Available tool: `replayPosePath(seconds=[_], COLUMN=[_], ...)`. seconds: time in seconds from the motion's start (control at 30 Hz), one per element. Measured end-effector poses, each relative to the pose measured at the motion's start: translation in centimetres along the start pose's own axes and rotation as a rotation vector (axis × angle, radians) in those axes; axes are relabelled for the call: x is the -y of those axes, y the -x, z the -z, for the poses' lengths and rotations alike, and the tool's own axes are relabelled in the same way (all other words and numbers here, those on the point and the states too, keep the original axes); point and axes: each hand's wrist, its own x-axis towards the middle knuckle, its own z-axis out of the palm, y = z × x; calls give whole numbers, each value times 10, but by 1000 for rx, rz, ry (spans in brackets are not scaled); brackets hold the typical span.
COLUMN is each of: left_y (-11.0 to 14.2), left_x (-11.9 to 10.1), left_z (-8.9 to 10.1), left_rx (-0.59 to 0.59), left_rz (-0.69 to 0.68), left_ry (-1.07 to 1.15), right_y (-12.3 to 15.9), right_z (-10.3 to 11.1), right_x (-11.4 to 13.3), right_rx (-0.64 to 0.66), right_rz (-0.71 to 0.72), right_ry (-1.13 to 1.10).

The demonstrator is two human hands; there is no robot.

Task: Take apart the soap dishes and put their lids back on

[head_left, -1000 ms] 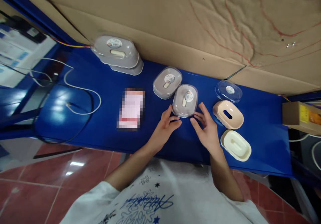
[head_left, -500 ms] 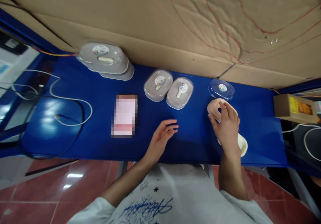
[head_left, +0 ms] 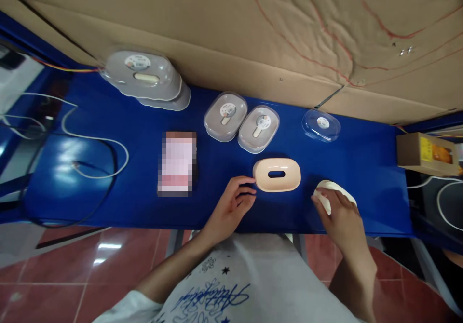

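Note:
A peach oval plastic cover with a slot (head_left: 265,180) lies on the blue table in front of me. My left hand (head_left: 231,207) rests just left of it, holding nothing, fingers apart and loosely curved. Its fingertips reach the cover's left edge; I cannot tell whether they press on it. To the right, my right hand (head_left: 340,217) grips a cream oval plastic tray (head_left: 330,185) from above, hiding much of it. Further back sits a clear lid with a round sticker (head_left: 331,131).
Two grey lidded boxes (head_left: 224,130) (head_left: 248,140) stand side by side behind the cover. Larger grey boxes (head_left: 166,89) are stacked at back left. A blurred-out phone-like item (head_left: 177,164) and cables (head_left: 119,144) lie left. A cardboard box (head_left: 408,154) stands at the right end.
My right hand has let go of the peach cover, now set down beside my left hand. It has moved right and closer to me, onto the cream tray. My left hand has barely moved.

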Motion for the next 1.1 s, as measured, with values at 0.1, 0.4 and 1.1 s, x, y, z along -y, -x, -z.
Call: replayPosePath(seconds=[0.1, 0.4, 1.1], left_y=[-5, -2, 1], left_x=[6, -2, -27], left_z=[-11, -14, 30], left_rx=[178, -17, -227], left_rz=[44, -371, 161], left_ry=[121, -421, 406], right_y=[16, -2, -40], right_z=[-7, -7, -31], right_x=[-4, 79, 116], right_rx=[142, 156, -155], right_rz=[-2, 457, 655], right_ry=[-58, -496, -647])
